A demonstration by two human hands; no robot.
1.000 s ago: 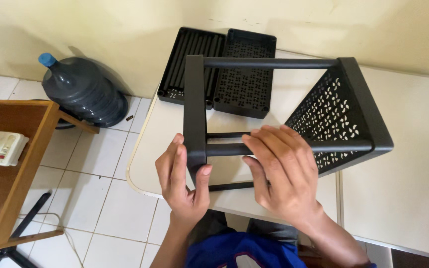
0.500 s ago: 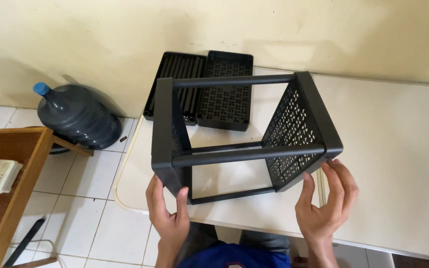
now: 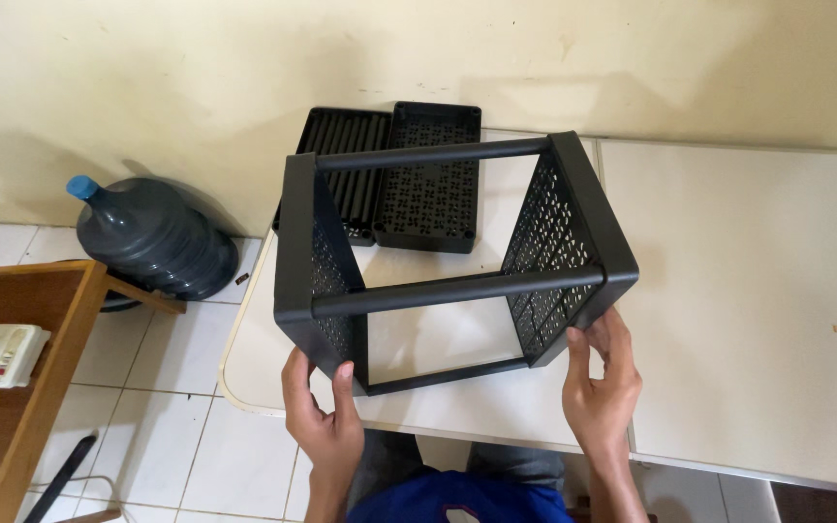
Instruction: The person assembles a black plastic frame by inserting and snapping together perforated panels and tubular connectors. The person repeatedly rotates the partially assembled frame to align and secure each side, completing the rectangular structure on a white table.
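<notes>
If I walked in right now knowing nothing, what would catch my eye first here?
First, the black rack frame at the middle of the white table, with perforated side panels joined by round bars; the left hand and right hand grip its near lower corners. Behind it, two black trays lie against the wall. On the floor to the left lies a dark water jug with a blue cap.
</notes>
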